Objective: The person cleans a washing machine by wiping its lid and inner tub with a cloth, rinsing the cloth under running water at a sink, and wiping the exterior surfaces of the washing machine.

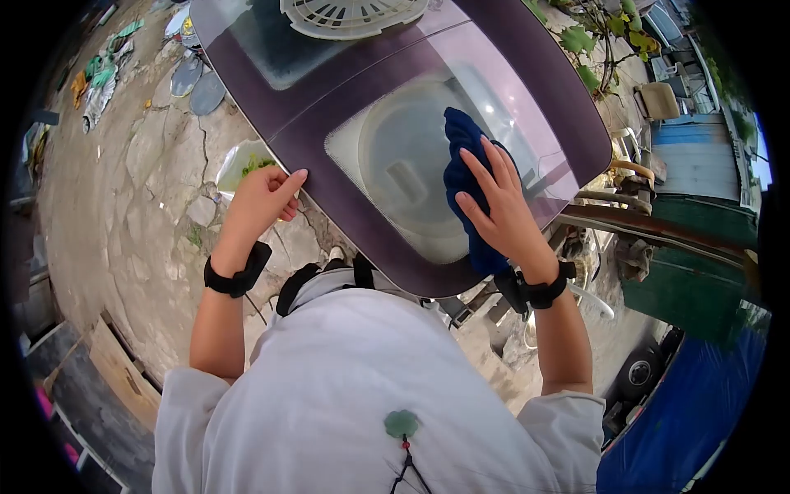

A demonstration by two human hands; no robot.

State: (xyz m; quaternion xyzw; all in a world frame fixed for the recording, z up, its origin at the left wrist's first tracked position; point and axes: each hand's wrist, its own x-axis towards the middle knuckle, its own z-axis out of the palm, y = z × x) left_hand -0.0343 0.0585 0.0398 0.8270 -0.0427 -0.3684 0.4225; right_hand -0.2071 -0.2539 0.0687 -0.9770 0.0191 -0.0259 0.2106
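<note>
A purple washing machine lid with clear windows spans the top middle of the view. My right hand lies with spread fingers over a bunched dark blue cloth, pressing it against the right part of the front window. Reflections of light show on that glossy window. At the lid's left edge is my left hand, its fingers curled in and the thumb and forefinger tips right at the rim. Nothing shows between those fingers. Each wrist wears a black band.
A pale slotted plastic basket rests on the lid's far part. Cracked concrete ground stretches to the left, with a white bag of greens beside the machine. Vine leaves hang at upper right. A rusty metal beam runs off rightward.
</note>
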